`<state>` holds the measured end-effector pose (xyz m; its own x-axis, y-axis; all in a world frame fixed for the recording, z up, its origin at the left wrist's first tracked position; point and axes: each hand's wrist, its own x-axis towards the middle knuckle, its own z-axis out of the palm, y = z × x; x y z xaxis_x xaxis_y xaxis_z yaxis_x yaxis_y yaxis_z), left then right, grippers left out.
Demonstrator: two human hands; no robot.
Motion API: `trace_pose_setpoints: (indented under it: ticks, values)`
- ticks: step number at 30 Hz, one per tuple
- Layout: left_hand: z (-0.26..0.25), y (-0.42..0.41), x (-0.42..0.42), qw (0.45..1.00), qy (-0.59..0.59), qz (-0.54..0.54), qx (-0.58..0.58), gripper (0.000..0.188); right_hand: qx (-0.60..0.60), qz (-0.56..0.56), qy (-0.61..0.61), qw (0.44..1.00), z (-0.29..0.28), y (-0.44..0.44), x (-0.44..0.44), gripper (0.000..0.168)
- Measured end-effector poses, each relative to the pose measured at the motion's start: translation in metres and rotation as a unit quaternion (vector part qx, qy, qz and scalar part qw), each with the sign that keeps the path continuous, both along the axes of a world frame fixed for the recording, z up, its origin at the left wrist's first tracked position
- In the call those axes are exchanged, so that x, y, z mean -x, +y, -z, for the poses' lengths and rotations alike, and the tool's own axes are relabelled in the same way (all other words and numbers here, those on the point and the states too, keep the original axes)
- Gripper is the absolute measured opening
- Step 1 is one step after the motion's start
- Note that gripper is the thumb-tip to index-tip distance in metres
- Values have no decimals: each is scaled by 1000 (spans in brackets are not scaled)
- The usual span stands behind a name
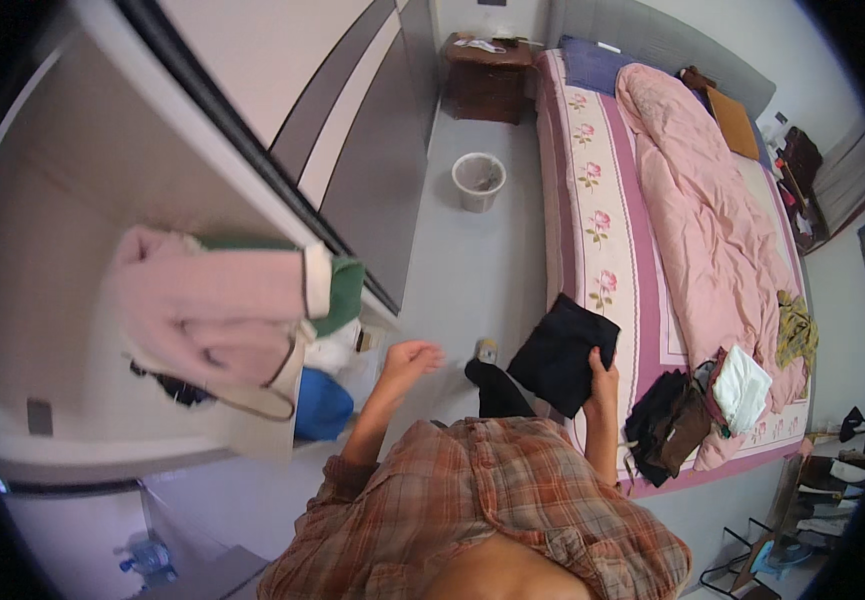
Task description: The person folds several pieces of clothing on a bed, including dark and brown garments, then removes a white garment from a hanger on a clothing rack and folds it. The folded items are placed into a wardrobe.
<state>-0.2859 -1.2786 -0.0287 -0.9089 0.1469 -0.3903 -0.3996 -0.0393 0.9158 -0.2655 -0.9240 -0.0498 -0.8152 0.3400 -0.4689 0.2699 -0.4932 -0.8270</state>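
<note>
My right hand grips the edge of a folded black cloth garment beside the near left part of the bed. My left hand is raised over the floor with nothing in it, its fingers slightly bent. To its left, a folded pink blanket lies in the opened wardrobe, with green cloth and a blue cloth item around it. On the bed's near end lies a pile of dark clothes, with a folded white cloth next to it.
The bed holds a rumpled pink quilt. Between bed and wardrobe stands a waste bin, with a brown nightstand farther back. A small can-like container is on the floor. A rack stands at the lower right.
</note>
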Motion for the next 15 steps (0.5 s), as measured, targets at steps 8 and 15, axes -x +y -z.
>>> trace_pose_setpoints:
  ticks: [8,15]
  values:
    - [-8,53,214,992,2,126,16,27,-36,165,42,985,0,53,187,42]
    - [-7,16,341,995,43,61,67,25,-64,164,73,982,-26,49,390,43]
